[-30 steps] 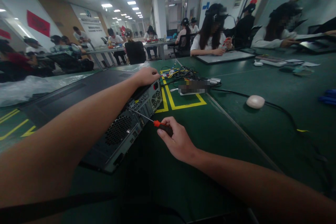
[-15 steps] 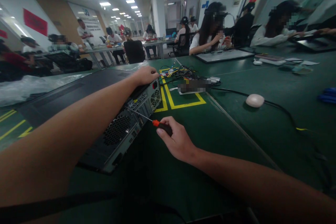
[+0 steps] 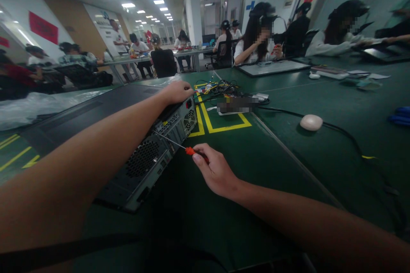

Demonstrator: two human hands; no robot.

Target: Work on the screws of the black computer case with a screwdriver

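Note:
A black desktop computer case [image 3: 80,108] lies on its side on the green table, its metal rear panel with vents and ports turned to the right. My left hand [image 3: 177,92] is closed over the far rear corner of the case, with the fingers bent at its edge. In my right hand [image 3: 218,168] is a screwdriver [image 3: 189,151] with an orange and dark handle. Its thin shaft points up and left, and the tip meets the rear panel near the upper edge. What the tip touches is too small to make out.
Behind the case lies a tangle of cables [image 3: 226,88]. A pale computer mouse [image 3: 311,122] rests beside a black cable on the right. Clear plastic wrap [image 3: 45,106] lies at the left. Yellow tape [image 3: 229,128] marks the table [image 3: 272,170]. Other people sit at tables beyond.
The screwdriver handle has turned in my right hand, its visible side now redder, and my fingers have shifted slightly. My left hand and the case have stayed in place.

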